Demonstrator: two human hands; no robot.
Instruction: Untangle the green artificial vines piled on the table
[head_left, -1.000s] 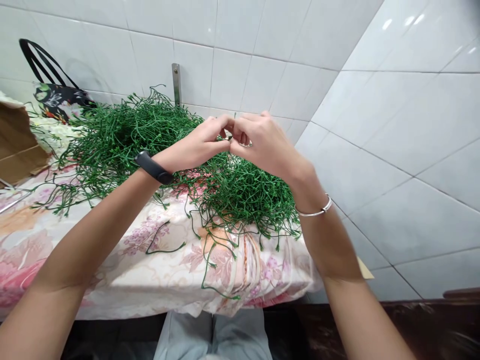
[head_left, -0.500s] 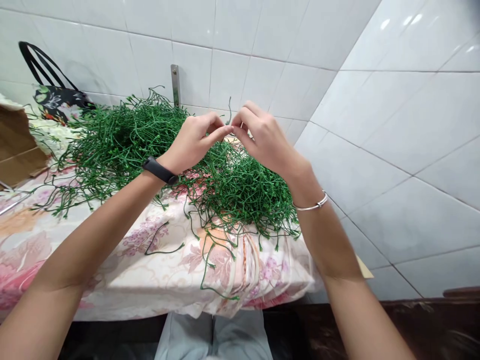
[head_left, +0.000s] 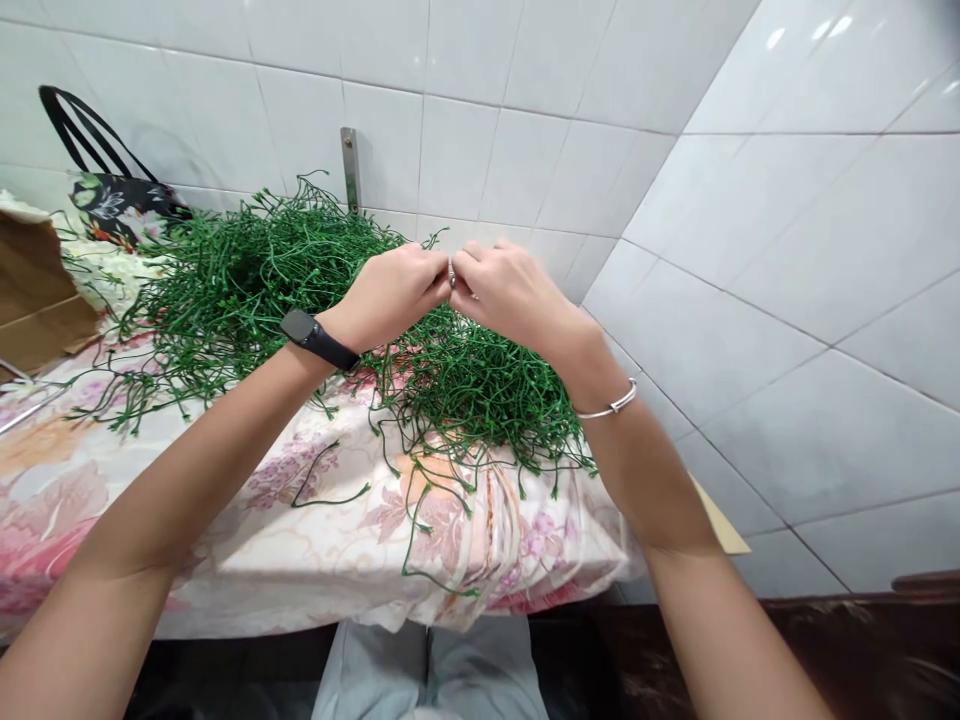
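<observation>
My left hand (head_left: 394, 290) and my right hand (head_left: 504, 290) meet knuckle to knuckle above a big heap of thin green plastic stems (head_left: 300, 290). Both hands are closed, fingers curled inward. Between them a small pale piece (head_left: 451, 272) shows, too small to name, and a green stem tip sticks up just behind them. The left wrist wears a black band (head_left: 319, 338), the right a silver bangle (head_left: 607, 405). The heap lies on a floral tablecloth (head_left: 225, 520).
White tiled walls stand behind and to the right, close to the table's right end. A black patterned bag (head_left: 112, 195) and a brown cardboard box (head_left: 34, 290) sit at the far left. A metal bracket (head_left: 349, 165) is fixed to the back wall.
Both hands dropped slightly and closed together; the right hand's fingers, raised half a second ago, are now curled down against the left hand.
</observation>
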